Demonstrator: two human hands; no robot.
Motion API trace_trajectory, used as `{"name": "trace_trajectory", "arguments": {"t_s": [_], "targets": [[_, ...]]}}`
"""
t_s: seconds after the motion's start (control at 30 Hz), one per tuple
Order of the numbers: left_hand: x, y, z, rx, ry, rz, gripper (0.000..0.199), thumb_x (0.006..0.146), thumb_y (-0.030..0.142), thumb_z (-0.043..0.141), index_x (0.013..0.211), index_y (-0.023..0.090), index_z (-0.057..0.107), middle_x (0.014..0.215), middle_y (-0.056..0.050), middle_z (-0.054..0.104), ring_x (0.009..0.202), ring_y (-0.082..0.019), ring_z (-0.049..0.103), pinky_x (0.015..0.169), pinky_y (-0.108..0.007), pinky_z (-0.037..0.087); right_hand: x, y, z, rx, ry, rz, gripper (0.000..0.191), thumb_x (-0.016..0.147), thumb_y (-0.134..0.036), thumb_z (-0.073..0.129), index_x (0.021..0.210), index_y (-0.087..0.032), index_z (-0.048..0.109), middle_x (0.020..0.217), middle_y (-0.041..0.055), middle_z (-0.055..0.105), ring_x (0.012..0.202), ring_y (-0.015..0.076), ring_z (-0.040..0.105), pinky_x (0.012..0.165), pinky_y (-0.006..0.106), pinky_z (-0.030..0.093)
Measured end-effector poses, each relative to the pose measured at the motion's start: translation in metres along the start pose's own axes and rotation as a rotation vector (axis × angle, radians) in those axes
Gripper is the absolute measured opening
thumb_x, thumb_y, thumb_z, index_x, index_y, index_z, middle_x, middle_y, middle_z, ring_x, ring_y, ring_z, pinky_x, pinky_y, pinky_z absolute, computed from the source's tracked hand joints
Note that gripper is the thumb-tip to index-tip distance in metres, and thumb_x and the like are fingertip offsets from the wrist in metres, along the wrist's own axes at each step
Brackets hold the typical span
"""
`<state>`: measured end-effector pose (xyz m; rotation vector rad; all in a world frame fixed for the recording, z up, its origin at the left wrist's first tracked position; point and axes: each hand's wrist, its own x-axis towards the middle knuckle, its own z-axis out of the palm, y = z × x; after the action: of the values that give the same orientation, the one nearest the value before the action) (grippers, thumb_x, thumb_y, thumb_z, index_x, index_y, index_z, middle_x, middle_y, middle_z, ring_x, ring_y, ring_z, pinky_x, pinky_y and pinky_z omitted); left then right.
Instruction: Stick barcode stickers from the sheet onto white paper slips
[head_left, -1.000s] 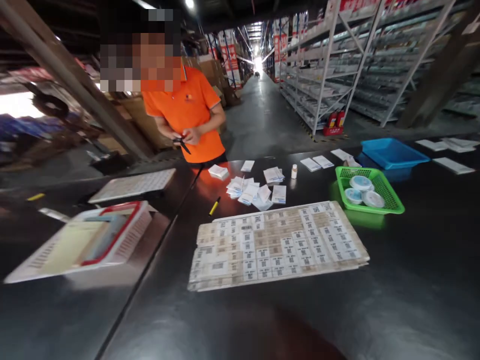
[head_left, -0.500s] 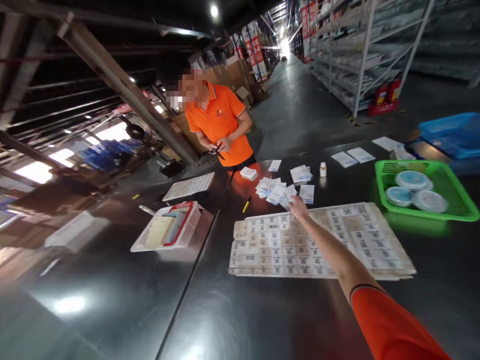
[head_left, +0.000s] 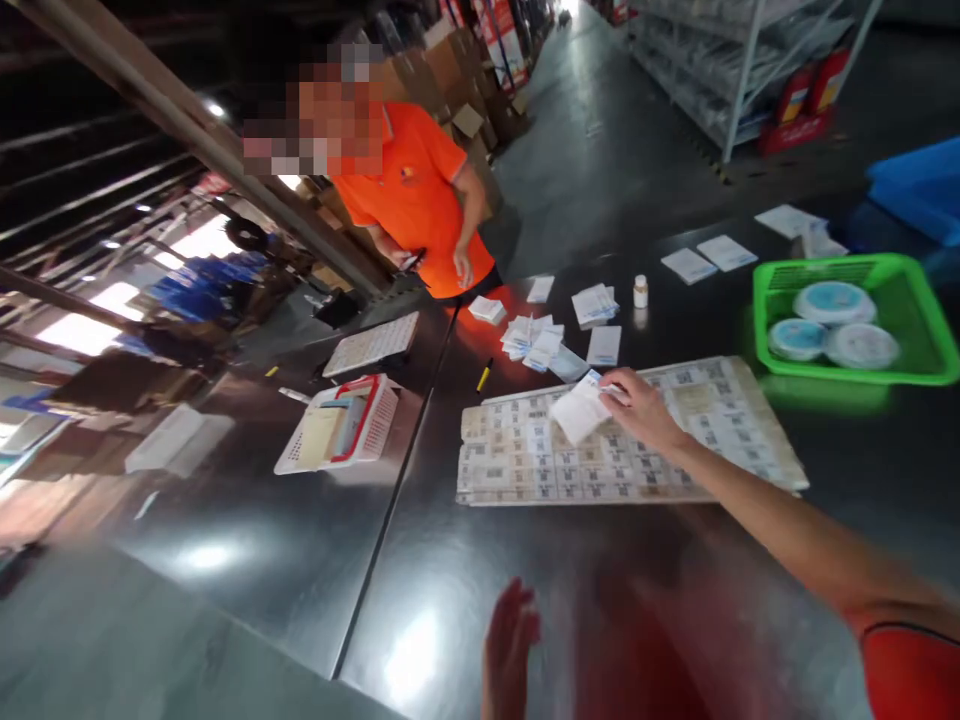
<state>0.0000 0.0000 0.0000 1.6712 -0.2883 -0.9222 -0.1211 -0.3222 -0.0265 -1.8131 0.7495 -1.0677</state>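
Observation:
Reaching in from the right, my right hand [head_left: 637,405] pinches a white paper card [head_left: 581,412] with blue print at its top corner. The card hangs over the board covered with barcode labels [head_left: 705,440]. At the bottom middle my left hand [head_left: 511,640] is raised over the dark table, slightly blurred, its fingers loosely extended with nothing in them. Beyond the board lie a loose pile of similar white cards [head_left: 525,340], a stack of cards [head_left: 594,304] and a single card [head_left: 604,346].
A small white bottle [head_left: 640,292] stands behind the cards. On the right is a green basket [head_left: 922,330] holding round tubs; on the left, a white basket [head_left: 379,425] with papers. A yellow marker [head_left: 484,375] lies nearby. Across the table stands a person in orange [head_left: 420,190].
My right hand has drawn back from the pile with a card. My left hand has come into view at the bottom. The co-worker's hands have moved apart. The view has tilted down.

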Motion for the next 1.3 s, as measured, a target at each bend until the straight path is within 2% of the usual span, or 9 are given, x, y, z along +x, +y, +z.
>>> {"name": "trace_trajectory", "arguments": {"t_s": [0.07,0.17,0.23,0.3,0.37,0.5,0.77,0.93,1.3], "targets": [[-0.003,0.013,0.015,-0.033,-0.116,0.014,0.074,0.075,0.055,0.073,0.138,0.028,0.044,0.132,-0.015,0.056,0.095,-0.024,0.066,0.078,-0.038,0.056,-0.027,-0.043,-0.028,0.078,-0.077,-0.14,0.011,0.09,-0.026,0.051,0.097,-0.018,0.056,0.099,0.0049,0.057,0.091,0.015,0.058,0.077,0.025,0.051],[-0.002,0.04,0.056,-0.127,-0.388,0.034,0.076,0.076,0.05,0.073,0.141,0.028,0.039,0.136,-0.013,0.052,0.095,-0.025,0.067,0.076,-0.038,0.055,-0.049,-0.095,-0.057,0.062,-0.213,-0.275,0.008,0.093,-0.019,0.048,0.096,-0.018,0.055,0.099,0.0042,0.056,0.089,0.0126,0.056,0.074,0.021,0.048],[-0.005,0.052,0.084,-0.091,-0.453,0.022,0.06,0.076,0.041,0.075,0.127,0.021,0.051,0.104,-0.008,0.067,0.076,-0.02,0.068,0.063,-0.03,0.052,-0.055,-0.117,-0.069,0.064,-0.224,-0.301,0.009,0.092,-0.016,0.047,0.095,-0.018,0.056,0.097,0.0039,0.057,0.087,0.0118,0.055,0.072,0.02,0.046],[-0.014,0.057,0.103,-0.058,-0.453,0.023,0.037,0.076,0.034,0.074,0.104,0.015,0.058,0.073,-0.001,0.064,0.059,-0.015,0.063,0.053,-0.023,0.045,-0.056,-0.127,-0.077,0.103,-0.211,-0.275,0.008,0.09,-0.015,0.05,0.095,-0.017,0.056,0.097,0.0035,0.057,0.087,0.0114,0.055,0.071,0.02,0.046],[-0.023,0.057,0.112,-0.05,-0.425,0.049,0.026,0.077,0.031,0.072,0.09,0.014,0.058,0.062,0.001,0.06,0.054,-0.013,0.059,0.05,-0.021,0.042,-0.056,-0.129,-0.08,0.176,-0.199,-0.217,0.008,0.088,-0.018,0.053,0.094,-0.016,0.057,0.097,0.0036,0.057,0.089,0.0119,0.056,0.073,0.02,0.048],[-0.034,0.055,0.111,0.016,-0.321,0.146,0.023,0.078,0.031,0.069,0.091,0.014,0.06,0.064,0.0,0.064,0.057,-0.013,0.061,0.054,-0.022,0.044,-0.055,-0.118,-0.081,0.284,-0.173,-0.107,0.014,0.085,-0.025,0.057,0.095,-0.016,0.058,0.097,0.0037,0.059,0.092,0.0139,0.056,0.079,0.025,0.048],[-0.046,0.052,0.102,0.152,-0.208,0.292,0.022,0.08,0.033,0.067,0.092,0.015,0.062,0.065,-0.001,0.066,0.057,-0.013,0.061,0.055,-0.022,0.046,-0.055,-0.104,-0.067,0.294,-0.228,-0.079,0.024,0.083,-0.026,0.059,0.104,-0.015,0.064,0.101,0.0032,0.064,0.088,0.0128,0.057,0.073,0.023,0.043],[-0.051,0.049,0.094,0.17,-0.157,0.306,0.022,0.081,0.032,0.066,0.092,0.014,0.063,0.064,-0.002,0.066,0.057,-0.013,0.06,0.056,-0.022,0.046,-0.056,-0.111,-0.062,0.297,-0.241,-0.042,0.026,0.082,-0.029,0.06,0.101,-0.013,0.066,0.097,0.003,0.065,0.085,0.0125,0.057,0.075,0.023,0.043],[-0.051,0.045,0.092,0.116,-0.182,0.266,0.022,0.08,0.031,0.067,0.093,0.014,0.062,0.065,-0.001,0.066,0.057,-0.013,0.06,0.055,-0.022,0.045,-0.059,-0.121,-0.065,0.286,-0.247,-0.07,0.022,0.083,-0.029,0.06,0.095,-0.013,0.067,0.09,0.002,0.064,0.081,0.0115,0.058,0.073,0.022,0.044]]}}
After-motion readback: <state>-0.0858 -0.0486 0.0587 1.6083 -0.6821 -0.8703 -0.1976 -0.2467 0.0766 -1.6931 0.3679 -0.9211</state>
